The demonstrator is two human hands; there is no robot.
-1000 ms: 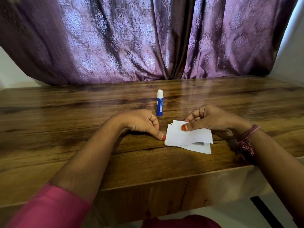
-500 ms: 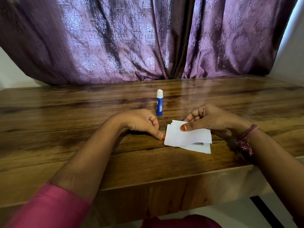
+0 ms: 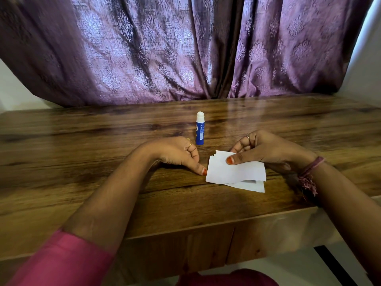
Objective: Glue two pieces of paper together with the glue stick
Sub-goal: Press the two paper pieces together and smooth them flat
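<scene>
1. My right hand (image 3: 266, 150) rests on the upper sheet of paper (image 3: 237, 170). The forefinger is stretched out flat and presses on the sheet near its far left corner; the other fingers are curled in loosely. It pins the sheet down rather than gripping it.
2. My left hand (image 3: 177, 154) lies on the wooden surface (image 3: 82, 162) just left of the papers. Its fingers are bent under, with one fingertip at the left edge of the upper sheet. It holds nothing; I cannot tell whether that fingertip touches the paper or stops just short.
3. The upper sheet is white, with a torn notch at its far left corner. It lies on top of a second white sheet, the lower sheet (image 3: 249, 185), which shows only as a strip along the near and right edges.
4. Both sheets lie flat on the surface, between my two hands and a little nearer the right one.
5. The glue stick (image 3: 200, 129) stands upright on the surface beyond my left hand, apart from the papers. It has a blue body and a white top.
6. My left arm ends in a pink sleeve (image 3: 61, 263); a reddish thread band (image 3: 309, 174) is tied round my right wrist.
7. A purple patterned curtain (image 3: 185, 48) hangs behind the far edge of the surface.
</scene>
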